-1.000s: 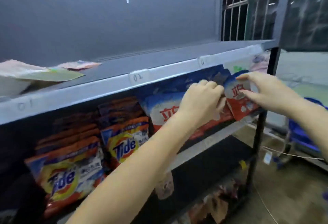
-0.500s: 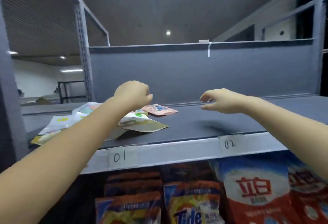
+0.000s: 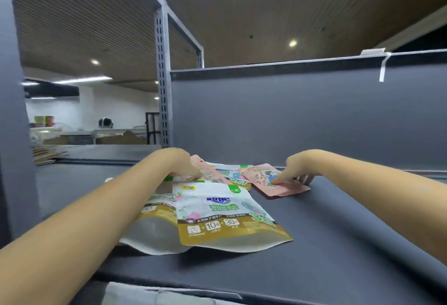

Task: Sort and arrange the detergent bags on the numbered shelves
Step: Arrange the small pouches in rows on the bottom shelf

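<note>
Step in hand, by my read: gathering the loose pouches on the flat dark-grey top shelf (image 3: 326, 244) before sorting them to numbered slots. Left to right: the left hand (image 3: 180, 162) reaches over the pile w/ fingers (image 3: 197, 173) curled down, tips touching a pale pink flat pouch w/ printed text (image 3: 208, 171) toward the shelf's back; whether it's a real pinch I can't tell. Nearest the front edge lie two white-and-gold stand-up detergent pouches (image 3: 222, 212), one overlapping the other. Behind them, a white-green pouch marked "3in1" (image 3: 235, 176). Further right, the right hand (image 3: 296, 166) presses a pink flat pouch w/ cartoon print (image 3: 273, 181), forefinger tip on its face, other fingers curled at its far edge, maybe starting a pinch. Next move prob. calls for lifting each pink pouch clear w/o dragging the neighbours it overlaps. Surface is smooth, matte; a grey back panel (image 3: 302, 116) stands behind, a perforated grey steel upright (image 3: 163, 75) at the back left corner. Room beyond: slatted ceiling, spot lights, white wall, clutter too blurred to name.
</note>
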A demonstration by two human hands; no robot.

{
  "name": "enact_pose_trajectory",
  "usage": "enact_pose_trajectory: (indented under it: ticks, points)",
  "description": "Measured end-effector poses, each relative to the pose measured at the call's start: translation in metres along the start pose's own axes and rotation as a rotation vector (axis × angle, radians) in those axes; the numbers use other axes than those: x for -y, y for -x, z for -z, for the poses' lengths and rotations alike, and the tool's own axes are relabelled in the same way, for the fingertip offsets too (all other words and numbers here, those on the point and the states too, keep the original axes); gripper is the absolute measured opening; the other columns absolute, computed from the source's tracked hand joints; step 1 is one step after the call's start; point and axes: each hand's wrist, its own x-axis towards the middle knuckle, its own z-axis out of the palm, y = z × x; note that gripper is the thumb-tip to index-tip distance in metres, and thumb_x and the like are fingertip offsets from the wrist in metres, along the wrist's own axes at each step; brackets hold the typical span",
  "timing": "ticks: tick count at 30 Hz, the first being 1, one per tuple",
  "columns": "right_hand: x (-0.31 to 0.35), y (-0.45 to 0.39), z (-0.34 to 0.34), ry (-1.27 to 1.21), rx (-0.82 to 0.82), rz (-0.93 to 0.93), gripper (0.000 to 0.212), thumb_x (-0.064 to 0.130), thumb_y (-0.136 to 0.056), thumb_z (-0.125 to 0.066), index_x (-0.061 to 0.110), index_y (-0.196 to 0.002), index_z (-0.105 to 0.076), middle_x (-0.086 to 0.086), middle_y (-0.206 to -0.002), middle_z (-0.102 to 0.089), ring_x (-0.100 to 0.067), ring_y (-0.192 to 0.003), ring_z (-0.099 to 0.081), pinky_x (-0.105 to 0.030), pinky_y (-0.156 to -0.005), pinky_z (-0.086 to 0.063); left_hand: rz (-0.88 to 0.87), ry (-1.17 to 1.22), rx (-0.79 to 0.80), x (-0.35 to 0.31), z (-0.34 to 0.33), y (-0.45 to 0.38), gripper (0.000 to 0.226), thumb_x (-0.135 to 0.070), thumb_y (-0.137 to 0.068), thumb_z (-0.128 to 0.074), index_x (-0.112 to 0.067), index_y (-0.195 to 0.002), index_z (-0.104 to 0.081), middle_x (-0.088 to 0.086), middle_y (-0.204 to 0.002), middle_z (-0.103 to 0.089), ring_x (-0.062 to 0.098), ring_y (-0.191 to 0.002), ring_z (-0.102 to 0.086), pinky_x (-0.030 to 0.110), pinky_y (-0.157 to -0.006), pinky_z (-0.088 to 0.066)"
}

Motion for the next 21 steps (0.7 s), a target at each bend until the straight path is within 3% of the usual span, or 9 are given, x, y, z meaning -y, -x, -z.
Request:
enact_pose_trajectory:
  ticks: [3, 5, 7, 12, 15, 17, 21]
  points:
    - [0.000, -0.011, 0.003, -0.104, 0.020, -0.002, 0.077, 0.052, -0.075, -0.071, 0.006, -0.131, -0.042, -0.010, -0.119, -0.050, -0.025, -0.103, -0.053, -0.032, -0.095, -0.047, 0.008, 0.030, -0.007, 0.003, -0.002, -0.003, 0.052, -0.065, -0.087, -0.045, -0.016, -0.071, -0.053, 0.001, -0.082, -0.054, 0.024, -0.087, -0.053, 0.031, -0.080, -0.042]
    - [-0.002, -0.015, 0.000, -0.207, 0.050, -0.011, 0.086, 0.046, -0.071, -0.077, 0.004, -0.135, -0.039, -0.009, -0.126, -0.049, -0.027, -0.113, -0.051, -0.033, -0.100, -0.043, 0.018, 0.045, 0.005, 0.006, -0.004, -0.003, 0.057, -0.068, -0.085, -0.044, -0.012, -0.085, -0.055, 0.003, -0.091, -0.055, 0.025, -0.091, -0.053, 0.033, -0.085, -0.043]
    - [-0.002, -0.018, -0.005, -0.281, 0.052, -0.014, 0.085, 0.040, -0.067, -0.082, 0.004, -0.132, -0.041, -0.007, -0.124, -0.050, -0.025, -0.109, -0.050, -0.029, -0.092, -0.041, 0.021, 0.073, 0.003, 0.008, -0.004, 0.001, 0.063, -0.071, -0.083, -0.046, -0.010, -0.097, -0.055, 0.003, -0.092, -0.055, 0.026, -0.091, -0.055, 0.036, -0.088, -0.047]
    - [-0.001, -0.016, -0.012, -0.408, 0.010, 0.003, 0.061, 0.027, -0.069, -0.082, 0.005, -0.116, -0.049, -0.006, -0.112, -0.053, -0.022, -0.097, -0.048, -0.026, -0.077, -0.039, -0.031, 0.071, 0.051, 0.012, 0.009, 0.023, 0.061, -0.073, -0.083, -0.039, -0.019, -0.096, -0.065, 0.000, -0.105, -0.059, 0.023, -0.097, -0.058, 0.035, -0.089, -0.044]
    - [0.000, -0.008, -0.017, -0.433, -0.035, 0.019, 0.055, 0.024, -0.075, -0.079, 0.007, -0.118, -0.049, -0.005, -0.109, -0.052, -0.021, -0.094, -0.046, -0.026, -0.069, -0.041, -0.088, 0.146, 0.153, 0.008, 0.011, 0.040, 0.054, -0.073, -0.083, -0.041, -0.027, -0.091, -0.068, -0.005, -0.112, -0.053, 0.020, -0.107, -0.053, 0.032, -0.094, -0.040]
    - [-0.001, 0.000, -0.018, -0.482, -0.046, 0.030, 0.055, 0.018, -0.078, -0.076, 0.008, -0.124, -0.049, -0.006, -0.115, -0.054, -0.022, -0.094, -0.049, -0.028, -0.070, -0.043, -0.122, 0.058, 0.206, 0.003, 0.007, 0.047, 0.056, -0.074, -0.080, -0.044, -0.024, -0.095, -0.065, -0.005, -0.109, -0.051, 0.020, -0.108, -0.051, 0.032, -0.096, -0.040]
    - [-0.005, 0.021, -0.016, -0.595, -0.061, 0.082, 0.045, 0.005, -0.081, -0.071, 0.009, -0.122, -0.052, -0.010, -0.110, -0.062, -0.021, -0.078, -0.058, -0.027, -0.055, -0.045, -0.147, -0.019, 0.263, -0.006, -0.006, 0.056, 0.068, -0.071, -0.079, -0.050, -0.008, -0.102, -0.061, 0.005, -0.102, -0.058, 0.019, -0.087, -0.049, 0.028, -0.073, -0.038]
